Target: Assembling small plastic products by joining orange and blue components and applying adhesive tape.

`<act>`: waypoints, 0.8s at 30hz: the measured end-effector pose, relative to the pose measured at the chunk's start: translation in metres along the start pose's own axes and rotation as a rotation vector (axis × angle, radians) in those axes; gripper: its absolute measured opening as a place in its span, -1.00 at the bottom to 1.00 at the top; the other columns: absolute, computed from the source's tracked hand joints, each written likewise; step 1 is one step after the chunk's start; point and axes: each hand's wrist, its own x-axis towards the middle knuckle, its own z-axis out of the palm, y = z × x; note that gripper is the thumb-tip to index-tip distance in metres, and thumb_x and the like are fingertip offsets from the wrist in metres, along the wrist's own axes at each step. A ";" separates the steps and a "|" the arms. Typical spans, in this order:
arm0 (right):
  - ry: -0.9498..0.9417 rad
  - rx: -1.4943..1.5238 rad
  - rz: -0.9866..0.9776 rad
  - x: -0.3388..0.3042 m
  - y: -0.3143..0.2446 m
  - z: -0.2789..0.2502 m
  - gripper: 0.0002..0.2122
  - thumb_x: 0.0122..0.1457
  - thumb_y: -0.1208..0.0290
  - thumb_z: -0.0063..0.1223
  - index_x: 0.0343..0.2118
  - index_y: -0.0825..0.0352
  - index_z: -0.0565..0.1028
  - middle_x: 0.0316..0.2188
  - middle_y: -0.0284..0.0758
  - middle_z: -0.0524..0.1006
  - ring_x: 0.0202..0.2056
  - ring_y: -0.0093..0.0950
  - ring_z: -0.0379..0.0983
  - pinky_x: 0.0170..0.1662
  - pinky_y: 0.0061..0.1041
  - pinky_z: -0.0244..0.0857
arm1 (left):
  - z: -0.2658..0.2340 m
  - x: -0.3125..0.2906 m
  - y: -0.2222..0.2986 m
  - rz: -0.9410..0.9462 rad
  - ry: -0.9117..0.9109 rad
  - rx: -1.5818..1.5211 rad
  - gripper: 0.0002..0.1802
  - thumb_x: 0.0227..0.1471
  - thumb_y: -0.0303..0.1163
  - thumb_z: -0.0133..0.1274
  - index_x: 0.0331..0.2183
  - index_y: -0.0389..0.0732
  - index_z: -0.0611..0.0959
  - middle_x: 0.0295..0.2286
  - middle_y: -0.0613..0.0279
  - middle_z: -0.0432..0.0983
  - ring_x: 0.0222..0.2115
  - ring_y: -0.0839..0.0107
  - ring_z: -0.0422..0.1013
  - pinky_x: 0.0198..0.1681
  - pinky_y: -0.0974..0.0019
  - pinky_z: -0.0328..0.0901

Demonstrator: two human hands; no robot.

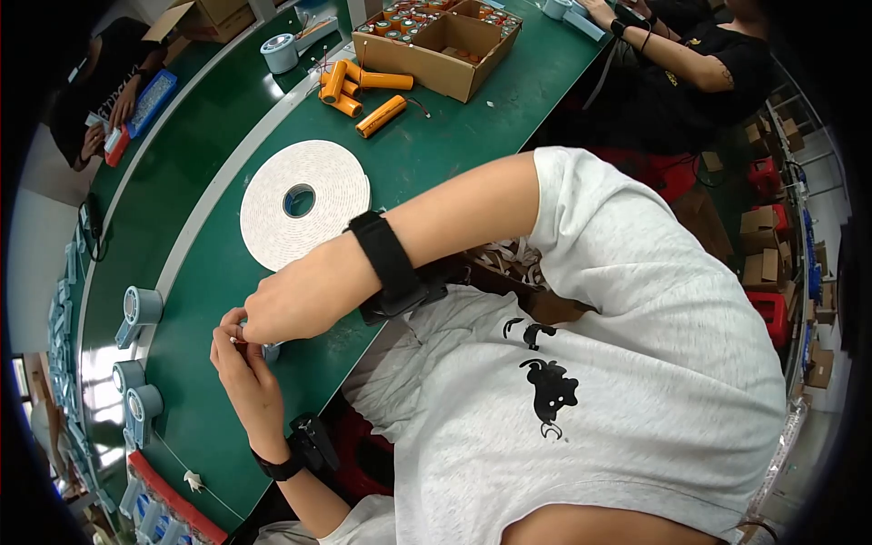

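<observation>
My right hand (304, 295) and my left hand (250, 391) meet over the green table, fingertips pinched together. A tiny white bit shows between the fingers, but what they hold is too small to make out. Partly hidden beneath the hands lies a light-blue plastic part (272, 351). A large roll of white foam tape (272, 195) lies flat beside my right wrist. Both wrists wear black straps with small devices on them.
Orange wrapped battery cells (381, 116) with wires lie near a cardboard box (431, 68) of more cells. Light-blue round-headed housings (142, 307) stand along the table's left side, near a red-edged bin (173, 500). Co-workers' arms (677, 64) are at the top right and top left.
</observation>
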 end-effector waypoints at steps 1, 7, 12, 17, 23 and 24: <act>-0.003 -0.001 -0.004 0.001 0.001 0.000 -0.88 -0.14 0.66 -0.04 -0.47 0.46 0.33 -0.55 -0.15 0.41 -0.47 -0.18 0.40 -0.41 -0.34 0.27 | -0.001 0.000 -0.001 0.020 0.001 0.051 -0.82 -0.07 -0.66 -0.19 -0.32 -0.31 0.34 -0.27 0.06 0.36 -0.26 0.15 0.22 -0.12 0.23 0.11; 0.238 0.174 -0.093 -0.021 -0.001 0.000 -0.84 -0.13 0.66 -0.04 -0.41 0.45 0.33 -0.52 -0.19 0.39 -0.45 -0.22 0.38 -0.41 -0.37 0.27 | 0.004 0.000 -0.008 0.150 -0.010 0.192 -0.83 -0.05 -0.67 -0.22 -0.32 -0.30 0.33 -0.31 0.09 0.35 -0.27 0.16 0.23 -0.05 0.20 0.05; 0.778 0.221 -0.191 -0.040 -0.005 0.013 -0.84 -0.12 0.66 -0.03 -0.42 0.41 0.31 -0.50 -0.23 0.36 -0.43 -0.28 0.36 -0.42 -0.40 0.25 | 0.006 0.004 -0.001 0.248 -0.028 0.271 -0.86 0.00 -0.60 -0.19 -0.31 -0.31 0.29 -0.45 0.03 0.34 -0.35 0.11 0.23 -0.07 0.17 0.03; 0.566 0.253 -0.107 -0.043 -0.002 0.019 -0.84 -0.11 0.65 -0.04 -0.42 0.39 0.30 -0.49 -0.25 0.35 -0.42 -0.31 0.36 -0.42 -0.42 0.25 | 0.011 0.005 0.004 0.234 -0.019 0.317 -0.91 -0.02 -0.65 -0.20 -0.40 -0.30 0.27 -0.35 0.08 0.39 -0.35 0.18 0.26 -0.06 0.21 0.05; 0.256 -0.052 0.006 -0.029 -0.003 0.018 -0.89 -0.06 0.58 -0.07 -0.42 0.39 0.35 -0.52 -0.20 0.41 -0.44 -0.27 0.42 -0.43 -0.37 0.31 | 0.003 0.007 0.003 -0.020 0.020 -0.032 -0.91 0.01 -0.63 -0.21 -0.46 -0.30 0.23 -0.21 0.05 0.40 -0.39 0.30 0.31 -0.19 0.35 0.19; 0.195 -0.095 0.036 -0.025 -0.002 0.017 -0.91 -0.06 0.56 -0.07 -0.44 0.39 0.38 -0.52 -0.18 0.44 -0.43 -0.25 0.44 -0.43 -0.34 0.32 | 0.004 0.007 0.001 -0.029 0.041 -0.065 -0.91 0.01 -0.63 -0.21 -0.46 -0.30 0.22 -0.21 0.03 0.40 -0.40 0.33 0.30 -0.23 0.38 0.21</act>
